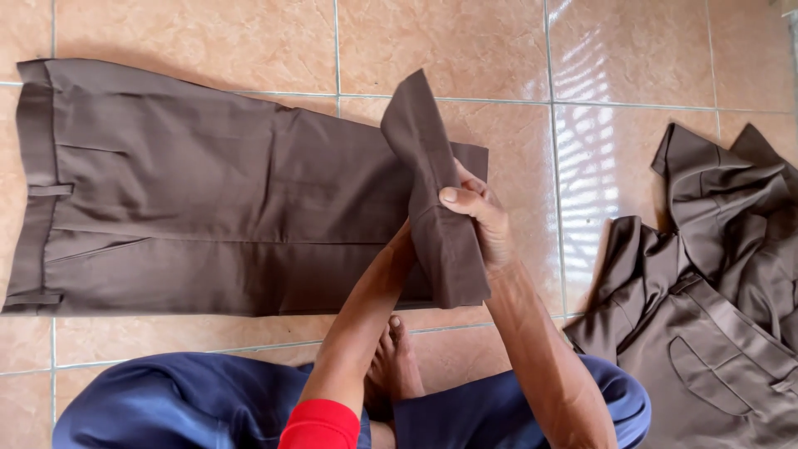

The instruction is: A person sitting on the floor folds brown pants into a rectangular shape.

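Note:
A pair of brown trousers (191,199) lies flat on the tiled floor, waistband at the far left. Their leg end (432,191) is lifted and folded back at the right. My right hand (482,220) grips this folded end from the right, thumb on top. My left hand is hidden behind the same fold; only its forearm (366,308) shows, reaching up under the cloth.
A crumpled brown shirt (715,291) with a pocket flap lies on the floor at the right. My knees in blue trousers (183,403) and a bare foot (395,366) are at the bottom edge. The floor is beige tile (632,58).

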